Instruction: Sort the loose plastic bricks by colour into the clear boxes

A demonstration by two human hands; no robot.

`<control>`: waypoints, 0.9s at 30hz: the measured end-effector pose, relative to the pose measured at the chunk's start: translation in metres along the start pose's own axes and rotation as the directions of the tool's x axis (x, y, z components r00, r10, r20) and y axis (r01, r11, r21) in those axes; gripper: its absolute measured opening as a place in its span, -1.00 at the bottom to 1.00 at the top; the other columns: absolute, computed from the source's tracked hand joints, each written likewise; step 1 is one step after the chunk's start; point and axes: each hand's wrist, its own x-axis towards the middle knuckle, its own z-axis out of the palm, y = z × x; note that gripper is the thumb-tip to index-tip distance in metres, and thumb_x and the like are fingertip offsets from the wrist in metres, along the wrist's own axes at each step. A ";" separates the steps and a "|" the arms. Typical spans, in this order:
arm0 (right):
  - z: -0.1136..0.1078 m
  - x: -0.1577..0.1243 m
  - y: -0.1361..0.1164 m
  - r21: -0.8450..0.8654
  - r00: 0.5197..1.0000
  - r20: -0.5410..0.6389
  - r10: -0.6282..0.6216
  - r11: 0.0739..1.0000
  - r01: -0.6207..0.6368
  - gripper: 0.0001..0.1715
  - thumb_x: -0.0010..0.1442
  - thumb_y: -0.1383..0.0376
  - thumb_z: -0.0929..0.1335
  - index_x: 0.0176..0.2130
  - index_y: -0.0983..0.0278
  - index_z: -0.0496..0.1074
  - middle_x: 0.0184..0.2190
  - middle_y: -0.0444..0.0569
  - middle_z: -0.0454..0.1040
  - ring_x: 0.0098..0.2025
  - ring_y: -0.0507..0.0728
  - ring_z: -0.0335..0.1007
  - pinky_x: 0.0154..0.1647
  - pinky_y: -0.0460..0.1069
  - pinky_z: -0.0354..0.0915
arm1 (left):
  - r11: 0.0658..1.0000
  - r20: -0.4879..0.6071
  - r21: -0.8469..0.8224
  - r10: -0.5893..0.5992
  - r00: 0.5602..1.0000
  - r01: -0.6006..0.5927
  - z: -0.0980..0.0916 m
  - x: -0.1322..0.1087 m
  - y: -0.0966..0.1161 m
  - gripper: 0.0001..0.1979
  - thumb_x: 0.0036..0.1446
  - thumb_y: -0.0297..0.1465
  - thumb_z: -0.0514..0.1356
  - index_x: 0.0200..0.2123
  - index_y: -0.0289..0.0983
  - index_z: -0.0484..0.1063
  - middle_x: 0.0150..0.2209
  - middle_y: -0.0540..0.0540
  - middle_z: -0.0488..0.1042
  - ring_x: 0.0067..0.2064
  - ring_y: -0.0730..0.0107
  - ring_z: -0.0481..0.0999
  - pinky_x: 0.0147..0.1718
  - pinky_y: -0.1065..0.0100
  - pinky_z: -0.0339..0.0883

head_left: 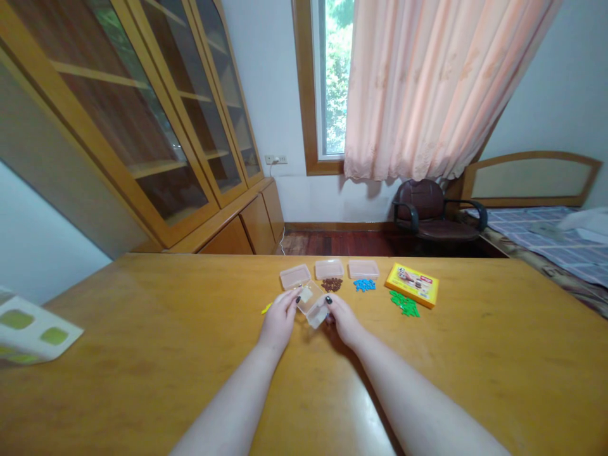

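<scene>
Between both hands, a clear plastic box [312, 301] is held just above the table, its lid swung open. My left hand [281, 311] grips its left side, and my right hand [342, 318] grips its right side. Beyond it stand three more clear boxes: a left one [295, 277], a middle one [329, 269] and a right one [363, 269]. A pile of brown pieces [332, 285] lies by the middle box, and blue pieces [364, 285] lie by the right one. Some yellow pieces [266, 308] are mostly hidden behind my left hand.
A yellow printed box [412, 285] lies at the right, with green pieces [405, 304] in front of it. A white card with cut-out windows [40, 329] is at the table's left edge. Past the wooden table [166, 380] are a chair [427, 212] and a bed [541, 234].
</scene>
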 end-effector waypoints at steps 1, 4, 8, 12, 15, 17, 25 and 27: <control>0.001 0.000 -0.001 0.079 1.000 -0.005 0.015 0.997 -0.015 -0.49 0.15 -0.14 0.17 -0.39 0.24 0.24 -0.57 -0.17 0.21 -0.56 0.01 0.06 -0.54 -0.08 0.05 | 1.000 0.012 0.007 0.008 1.000 -0.008 0.000 0.000 -0.001 -0.64 0.22 -0.36 -0.03 0.02 -0.18 0.40 0.04 -0.11 0.44 0.09 0.27 0.38 0.14 0.10 0.21; 0.003 -0.001 -0.013 0.250 0.998 0.019 0.060 0.966 -0.063 -0.57 0.06 -0.06 0.26 -0.37 0.25 0.29 -0.57 -0.15 0.25 -0.60 0.00 0.06 -0.58 -0.09 0.03 | 1.000 0.065 0.004 0.025 0.998 -0.026 -0.001 0.000 -0.002 -0.60 0.23 -0.30 -0.02 0.11 -0.18 0.32 0.13 -0.13 0.36 0.16 0.24 0.31 0.17 0.07 0.15; 0.006 -0.004 -0.033 0.324 0.972 0.192 0.138 0.925 -0.196 -0.69 -0.12 0.16 0.32 -0.36 0.29 0.40 -0.50 -0.05 0.40 -0.53 0.04 0.24 -0.50 -0.07 0.18 | 0.998 0.108 -0.059 -0.015 0.994 0.021 -0.002 0.000 -0.005 -0.55 0.25 -0.25 -0.04 0.17 -0.21 0.24 0.18 -0.16 0.29 0.22 0.22 0.23 0.20 0.06 0.08; 0.008 -0.005 -0.036 0.317 0.935 0.312 0.171 0.909 -0.272 -0.60 -0.19 0.27 0.33 -0.26 0.33 0.46 -0.40 0.01 0.49 -0.47 0.04 0.33 -0.43 -0.05 0.26 | 0.979 0.140 -0.190 -0.051 0.989 0.078 -0.002 0.000 -0.007 -0.52 0.25 -0.22 -0.06 0.18 -0.25 0.22 0.22 -0.18 0.22 0.25 0.25 0.18 0.23 0.09 0.04; 0.007 -0.006 -0.031 0.258 0.913 0.369 0.175 0.924 -0.282 -0.48 -0.21 0.35 0.35 -0.16 0.33 0.46 -0.35 0.02 0.52 -0.46 0.03 0.36 -0.43 -0.08 0.26 | 0.961 0.160 -0.256 -0.070 0.985 0.109 -0.003 -0.001 -0.006 -0.51 0.25 -0.19 -0.07 0.17 -0.26 0.24 0.23 -0.18 0.21 0.26 0.25 0.16 0.25 0.10 0.00; 0.005 -0.007 -0.029 0.215 0.897 0.407 0.170 0.937 -0.275 -0.43 -0.20 0.38 0.35 -0.10 0.31 0.45 -0.34 0.00 0.53 -0.47 0.01 0.36 -0.46 -0.11 0.23 | 0.951 0.171 -0.280 -0.087 0.981 0.133 -0.004 -0.001 -0.004 -0.51 0.25 -0.18 -0.08 0.15 -0.26 0.27 0.22 -0.18 0.23 0.25 0.24 0.18 0.25 0.09 0.00; 0.003 -0.005 -0.027 0.196 0.871 0.425 0.248 0.914 -0.356 -0.57 -0.06 0.26 0.33 -0.14 0.33 0.45 -0.40 -0.03 0.51 -0.60 -0.07 0.31 -0.66 -0.18 0.02 | 0.985 0.156 -0.164 -0.031 0.987 0.057 -0.009 -0.001 -0.003 -0.52 0.24 -0.20 -0.07 0.16 -0.26 0.25 0.20 -0.18 0.27 0.22 0.23 0.22 0.21 0.10 0.08; 0.004 -0.003 -0.023 0.208 0.898 0.343 0.277 0.909 -0.360 -0.63 -0.05 0.25 0.33 -0.20 0.33 0.44 -0.44 -0.06 0.50 -0.64 -0.08 0.28 -0.69 -0.18 0.00 | 0.999 0.088 -0.046 -0.012 0.996 0.016 -0.021 0.002 -0.007 -0.54 0.23 -0.22 -0.04 0.14 -0.24 0.28 0.16 -0.17 0.31 0.19 0.22 0.27 0.19 0.12 0.12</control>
